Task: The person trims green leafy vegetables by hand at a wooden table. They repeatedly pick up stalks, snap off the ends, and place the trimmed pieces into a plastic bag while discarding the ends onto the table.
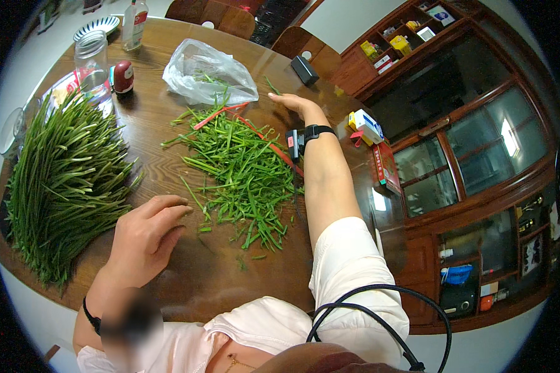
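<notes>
A large bundle of long green stalks, perhaps garlic chives, lies on the wooden table at the left. My left hand hovers beside its cut ends with curled fingers apart, holding nothing. In the middle lies a loose heap of green leaf pieces, crossed by a red plastic strip. My right hand reaches past the heap's far right side, partly hidden behind the wrist; a thin green piece is near its fingertips. Behind the heap sits a translucent plastic bag with some greens inside.
At the back left stand a glass jar, a dark red container, a glass bottle and a striped plate. A black box is at the back right. Small boxes and a red box lie right.
</notes>
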`<control>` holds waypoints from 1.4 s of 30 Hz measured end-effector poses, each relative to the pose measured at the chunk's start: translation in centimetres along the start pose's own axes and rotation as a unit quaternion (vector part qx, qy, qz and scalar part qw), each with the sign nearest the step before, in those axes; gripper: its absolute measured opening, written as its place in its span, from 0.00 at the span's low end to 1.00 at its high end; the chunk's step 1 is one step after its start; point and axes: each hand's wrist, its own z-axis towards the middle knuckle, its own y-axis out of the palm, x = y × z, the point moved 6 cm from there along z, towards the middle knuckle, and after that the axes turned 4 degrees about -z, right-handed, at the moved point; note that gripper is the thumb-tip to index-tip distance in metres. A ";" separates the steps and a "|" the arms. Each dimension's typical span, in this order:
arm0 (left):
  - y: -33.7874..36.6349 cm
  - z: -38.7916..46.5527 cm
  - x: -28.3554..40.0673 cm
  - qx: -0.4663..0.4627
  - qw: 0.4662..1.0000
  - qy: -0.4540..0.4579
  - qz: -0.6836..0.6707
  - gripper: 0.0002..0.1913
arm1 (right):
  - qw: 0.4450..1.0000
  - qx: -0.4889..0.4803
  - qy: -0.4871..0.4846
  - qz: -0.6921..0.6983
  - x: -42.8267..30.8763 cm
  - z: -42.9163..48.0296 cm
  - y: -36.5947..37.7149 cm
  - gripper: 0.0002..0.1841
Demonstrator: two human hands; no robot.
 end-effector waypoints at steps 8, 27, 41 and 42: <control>-0.1 0.3 0.7 -0.001 1.000 0.018 0.004 0.17 | 0.964 -0.061 -0.220 -0.135 -3.3 -9.2 3.8 0.54; 0.6 -0.1 -0.4 -0.011 1.000 -0.009 -0.010 0.15 | 0.977 0.143 -0.135 -0.078 -0.1 -2.4 -1.4 0.31; 0.9 -0.2 -1.3 -0.012 1.000 -0.020 -0.020 0.16 | 0.915 0.014 -0.349 -0.200 3.0 -10.3 3.3 0.25; 0.9 -0.4 -1.4 -0.012 1.000 -0.021 -0.011 0.16 | 0.936 -0.030 -0.314 -0.156 3.0 -12.2 3.6 0.25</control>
